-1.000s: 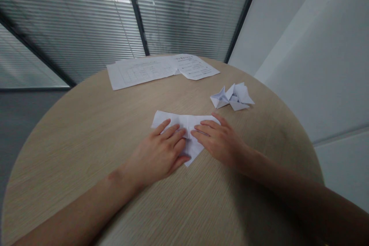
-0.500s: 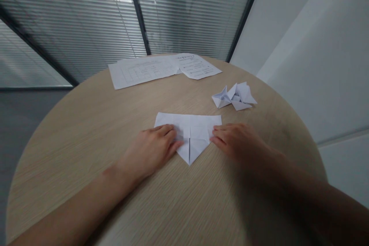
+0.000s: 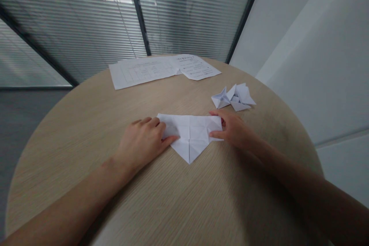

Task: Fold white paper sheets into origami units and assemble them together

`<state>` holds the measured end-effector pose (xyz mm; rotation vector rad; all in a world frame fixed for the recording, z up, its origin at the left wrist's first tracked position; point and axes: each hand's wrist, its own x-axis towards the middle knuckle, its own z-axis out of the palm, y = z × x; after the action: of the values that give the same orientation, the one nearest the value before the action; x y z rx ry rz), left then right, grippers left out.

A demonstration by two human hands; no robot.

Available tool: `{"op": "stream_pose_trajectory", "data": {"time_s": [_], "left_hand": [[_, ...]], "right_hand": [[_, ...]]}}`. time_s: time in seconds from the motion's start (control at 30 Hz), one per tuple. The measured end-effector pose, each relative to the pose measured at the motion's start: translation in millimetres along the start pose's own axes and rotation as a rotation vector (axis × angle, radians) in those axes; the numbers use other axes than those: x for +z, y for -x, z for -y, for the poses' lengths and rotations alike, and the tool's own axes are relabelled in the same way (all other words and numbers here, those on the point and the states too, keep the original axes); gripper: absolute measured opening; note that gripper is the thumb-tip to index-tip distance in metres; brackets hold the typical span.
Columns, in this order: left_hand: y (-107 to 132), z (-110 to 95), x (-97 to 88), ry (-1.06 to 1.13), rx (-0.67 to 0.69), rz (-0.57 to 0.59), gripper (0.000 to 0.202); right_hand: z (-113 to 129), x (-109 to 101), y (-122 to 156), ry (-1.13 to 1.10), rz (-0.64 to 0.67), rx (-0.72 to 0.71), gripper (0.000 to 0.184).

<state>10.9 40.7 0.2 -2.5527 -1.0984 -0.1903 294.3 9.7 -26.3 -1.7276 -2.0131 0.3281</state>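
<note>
A folded sheet of white paper (image 3: 191,130) lies on the round wooden table, its long straight edge away from me and a pointed tip towards me. Creases cross its middle. My left hand (image 3: 145,134) grips the paper's left end, thumb on top and the other fingers curled at the edge. At the right end, my right hand (image 3: 232,127) has thumb and fingers around the paper's side, with the index finger along the far corner. Parts of the fingers are hidden under or behind the paper.
Beyond my right hand sits a folded white paper model (image 3: 235,98) with several points. Printed sheets (image 3: 147,71) lie at the far side of the wooden table (image 3: 161,207). Glass with blinds (image 3: 103,27) stands behind the table, and a white wall (image 3: 323,54) is on the right.
My right hand has moved up to the paper's far right corner, its fingers now around that side. My left hand has shifted slightly outward to the left. The paper's side flaps show more.
</note>
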Motion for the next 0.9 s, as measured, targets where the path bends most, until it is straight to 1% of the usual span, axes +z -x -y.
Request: {"op": "stream_pose_trajectory", "data": {"time_s": [0.07, 0.13, 0.23, 0.3, 0.33, 0.4, 0.47, 0.5, 0.53, 0.57, 0.6, 0.67, 0.7, 0.77, 0.8, 0.83, 0.87, 0.9], "left_hand": [[0, 1, 1.0, 0.007, 0.017, -0.015, 0.046], [0, 1, 1.0, 0.018, 0.025, -0.026, 0.046], [-1, 0, 1.0, 0.058, 0.037, -0.029, 0.040], [-2, -1, 2.1, 0.103, 0.037, -0.066, 0.034], [-2, -1, 2.9, 0.131, 0.033, -0.102, 0.036], [-3, 0, 4.4, 0.182, 0.025, -0.198, 0.053], [-2, 1, 4.7, 0.199, 0.017, -0.287, 0.068], [-2, 3, 4.2, 0.197, 0.018, -0.330, 0.070], [0, 4, 3.2, 0.191, 0.024, -0.371, 0.066], [2, 5, 1.6, 0.187, 0.039, -0.410, 0.059], [4, 6, -0.5, 0.186, 0.066, -0.450, 0.048], [10, 9, -6.1, 0.177, 0.127, -0.539, 0.028], [13, 10, -9.2, 0.160, 0.155, -0.580, 0.021], [16, 10, -14.9, 0.091, 0.195, -0.635, 0.015], [16, 10, -17.0, 0.040, 0.207, -0.629, 0.015], [16, 9, -18.1, -0.011, 0.216, -0.595, 0.018], [14, 9, -18.2, -0.053, 0.230, -0.537, 0.022], [11, 8, -17.1, -0.078, 0.245, -0.461, 0.027]], "right_hand": [[0, -2, -2, -0.032, 0.037, 0.045, 0.072], [2, -5, -3, -0.051, 0.072, 0.060, 0.074], [6, -8, -2, -0.075, 0.092, 0.062, 0.066], [10, -10, 1, -0.064, 0.040, 0.033, 0.057], [13, -10, 3, -0.048, -0.008, -0.005, 0.052], [19, -12, 7, -0.005, -0.143, -0.131, 0.038], [26, -16, 13, 0.034, -0.288, -0.330, 0.022], [30, -19, 17, 0.049, -0.347, -0.449, 0.018], [33, -23, 21, 0.062, -0.390, -0.569, 0.019], [37, -28, 26, 0.076, -0.418, -0.676, 0.021], [40, -34, 31, 0.103, -0.438, -0.755, 0.022], [43, -45, 40, 0.170, -0.458, -0.811, 0.018], [43, -49, 44, 0.178, -0.478, -0.850, 0.017], [40, -53, 45, 0.209, -0.432, -0.820, 0.017], [37, -52, 43, 0.228, -0.389, -0.782, 0.018], [33, -50, 40, 0.254, -0.342, -0.744, 0.021], [30, -46, 35, 0.278, -0.313, -0.743, 0.023], [26, -42, 30, 0.310, -0.259, -0.725, 0.026]]}}
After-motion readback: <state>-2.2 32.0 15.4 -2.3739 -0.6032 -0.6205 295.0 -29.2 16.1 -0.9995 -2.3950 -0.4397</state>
